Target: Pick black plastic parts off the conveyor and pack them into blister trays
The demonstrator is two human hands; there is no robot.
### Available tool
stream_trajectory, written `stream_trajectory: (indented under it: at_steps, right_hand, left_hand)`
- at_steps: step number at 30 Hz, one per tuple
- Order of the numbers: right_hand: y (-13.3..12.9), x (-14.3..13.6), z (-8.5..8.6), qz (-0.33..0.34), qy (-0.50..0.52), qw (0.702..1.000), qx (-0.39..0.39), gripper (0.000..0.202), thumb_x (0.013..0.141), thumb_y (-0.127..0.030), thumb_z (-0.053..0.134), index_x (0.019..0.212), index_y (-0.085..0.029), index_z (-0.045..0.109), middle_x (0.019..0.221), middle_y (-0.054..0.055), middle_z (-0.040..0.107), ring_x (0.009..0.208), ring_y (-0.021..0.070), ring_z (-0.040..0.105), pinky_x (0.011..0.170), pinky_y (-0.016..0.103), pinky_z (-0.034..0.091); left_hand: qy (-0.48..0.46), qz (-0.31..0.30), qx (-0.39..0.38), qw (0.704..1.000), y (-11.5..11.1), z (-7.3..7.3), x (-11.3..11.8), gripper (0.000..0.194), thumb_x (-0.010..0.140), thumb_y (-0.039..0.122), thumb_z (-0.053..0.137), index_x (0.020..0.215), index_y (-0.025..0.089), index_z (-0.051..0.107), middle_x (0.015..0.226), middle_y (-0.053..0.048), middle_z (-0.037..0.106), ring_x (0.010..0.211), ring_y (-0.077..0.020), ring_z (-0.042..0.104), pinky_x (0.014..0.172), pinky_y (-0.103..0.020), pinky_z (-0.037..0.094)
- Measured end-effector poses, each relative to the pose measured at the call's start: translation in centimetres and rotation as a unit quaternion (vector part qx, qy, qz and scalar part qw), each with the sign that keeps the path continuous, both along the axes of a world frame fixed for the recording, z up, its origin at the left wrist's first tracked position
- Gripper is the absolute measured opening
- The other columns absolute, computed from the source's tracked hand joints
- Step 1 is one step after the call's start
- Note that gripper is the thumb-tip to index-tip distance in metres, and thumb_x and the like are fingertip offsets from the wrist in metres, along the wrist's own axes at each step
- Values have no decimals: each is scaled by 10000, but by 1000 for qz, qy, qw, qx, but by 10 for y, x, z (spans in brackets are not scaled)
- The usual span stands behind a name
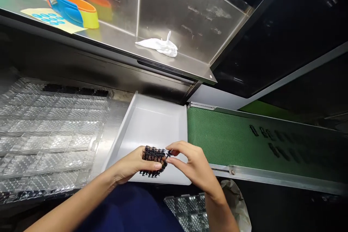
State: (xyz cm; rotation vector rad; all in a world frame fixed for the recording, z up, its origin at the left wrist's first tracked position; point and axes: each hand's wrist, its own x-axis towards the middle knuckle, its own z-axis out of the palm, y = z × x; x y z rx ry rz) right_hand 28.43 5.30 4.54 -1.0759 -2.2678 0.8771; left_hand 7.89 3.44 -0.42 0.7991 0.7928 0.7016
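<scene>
At 7 o'clock, above the white tray (160, 123), the bundle of black parts (153, 154) sits in the left hand (134, 163). Fingers wrap it, thumb across the front. Right hand (194, 161), 5 o'clock, pinches the end piece (168, 153) between thumb and index; can't tell if that piece is loose or hooked to the rest.

Handling, my read: keep the left grip firm but not crushing, the little prongs look easy to snag or bend. Square up the end piece before pressing or pulling, work with fingertips only, don't twist. Rows look packed tight, so one slip could fan them out. Staying over the tray is sensible, its floor catches drops.

Around: green belt (214, 134) at 4 o'clock, butted close to the tray's right side. More dark parts (254, 130) lie on it, farther ones blurred, no count. Belt's metal rail (266, 180) is near the right forearm, watch the elbow. Clear trays (73, 141) at 8 to 9 o'clock, dark pieces along their far row. Another clear tray (187, 208), 6 o'clock, is partly behind the right forearm. Steel shelf (190, 68) overhangs at 12, crumpled white item (163, 46) on it; limits lifting high and forward.
</scene>
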Motion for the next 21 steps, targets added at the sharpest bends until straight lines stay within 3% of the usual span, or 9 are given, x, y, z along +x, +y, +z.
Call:
stream_trajectory:
  at_steps: [3,6,8,13,21]
  right_hand:
    - [-6,-14,-13,-24,32,999,7,324,890,-300,657,1205,-226,639,1062,59,702,882,173,670,841,284,548]
    - [-11,-22,-22,18,16,1000,9,708,772,-416,768,1404,-266,487,1334,87,593,1150,251,608,1006,370,503]
    - [-12,-25,-24,28,7,999,20,838,725,-441,800,1454,-277,419,1382,89,556,1236,280,555,1053,406,469]
    - [-11,-28,-23,47,-1,998,36,841,716,-448,805,1448,-282,425,1373,74,565,1253,263,546,1065,374,459]
    - [-7,-32,-33,88,-35,995,22,886,766,-458,754,1509,-317,292,1502,64,426,1375,266,413,1138,422,372]
  left_hand:
    - [-37,44,-30,998,-7,-6,-7,265,680,273,789,936,210,764,889,-35,751,875,-226,674,797,-283,490]
    - [-80,81,-74,991,-12,-9,-12,280,672,269,804,945,228,757,930,-39,757,899,-230,685,818,-302,508]
    - [-110,96,-104,984,-14,-10,-16,280,655,267,826,922,219,756,918,-46,762,884,-234,690,813,-313,521]
    - [-129,95,-120,980,-15,-14,-23,322,669,297,843,958,189,750,926,-57,769,903,-222,692,826,-292,522]
    - [-137,98,-129,977,-14,-20,-27,477,589,309,898,1017,181,729,924,-65,779,871,-238,717,830,-328,533]
